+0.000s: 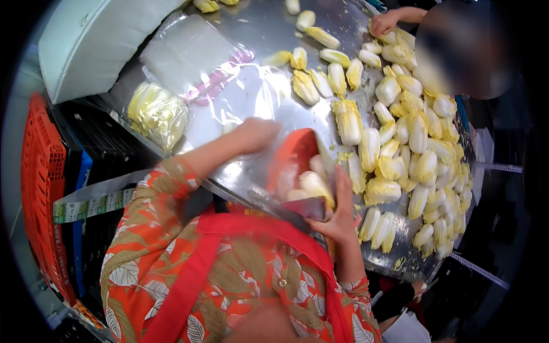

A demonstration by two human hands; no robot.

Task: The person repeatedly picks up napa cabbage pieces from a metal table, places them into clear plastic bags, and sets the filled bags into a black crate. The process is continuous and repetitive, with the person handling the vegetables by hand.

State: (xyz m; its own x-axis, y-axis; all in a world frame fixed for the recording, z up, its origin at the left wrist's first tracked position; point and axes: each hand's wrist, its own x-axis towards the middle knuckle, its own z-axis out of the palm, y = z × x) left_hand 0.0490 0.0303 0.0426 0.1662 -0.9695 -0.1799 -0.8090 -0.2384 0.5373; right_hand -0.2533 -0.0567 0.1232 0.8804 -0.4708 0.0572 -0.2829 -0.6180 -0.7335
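Note:
An orange-red scoop-like container [288,160] with small napa cabbages [314,184] in it lies in front of my body at the table's near edge. My right hand [341,216] grips its right side, thumb below and fingers along the wall. Blurred by motion, my left hand [259,133] is just above and left of the container, near clear plastic film; its fingers are not distinct. Left of it sits a clear plastic bag [158,112] packed with yellow-white cabbages. Above that bag lies a stack of clear bags [193,49] with a pink printed edge.
Many loose cabbages [418,133] cover the right of the metal table [257,25]. Another person's hand [384,22] touches cabbages at the top right; another worker's hand [418,290] is at the lower right. At left are a white foam box [103,43], a red crate [43,188] and a label strip [94,206].

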